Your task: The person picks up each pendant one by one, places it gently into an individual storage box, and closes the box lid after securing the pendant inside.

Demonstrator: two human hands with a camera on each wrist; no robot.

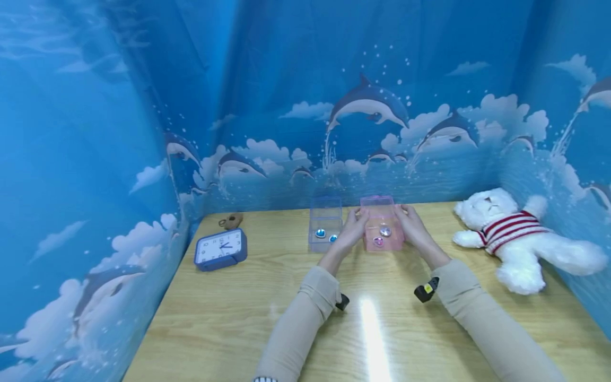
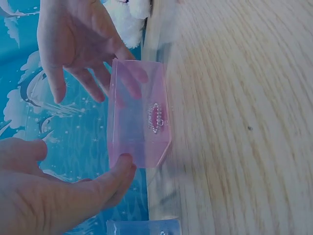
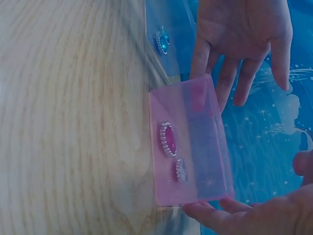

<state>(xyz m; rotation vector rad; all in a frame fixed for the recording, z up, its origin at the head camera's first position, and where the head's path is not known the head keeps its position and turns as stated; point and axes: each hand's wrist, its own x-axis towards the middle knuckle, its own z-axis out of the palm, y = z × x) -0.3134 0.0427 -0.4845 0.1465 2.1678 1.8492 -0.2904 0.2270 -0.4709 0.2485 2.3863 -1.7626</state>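
A clear pink box with its lid raised at the back stands on the table between my hands. Inside lie a pink gem and a pale gem, both with sparkling rims. My left hand touches the box's left side with extended fingertips. On the opposite side, my right hand has its straight fingers against the wall, thumb held away in the right wrist view. Just left of my left hand is a clear blue box, also with its lid up, holding blue gems.
A blue-framed clock lies at the left of the wooden table, with a small brown keychain behind it. A white teddy bear in a striped sweater lies at the right. A dolphin-print curtain borders the table.
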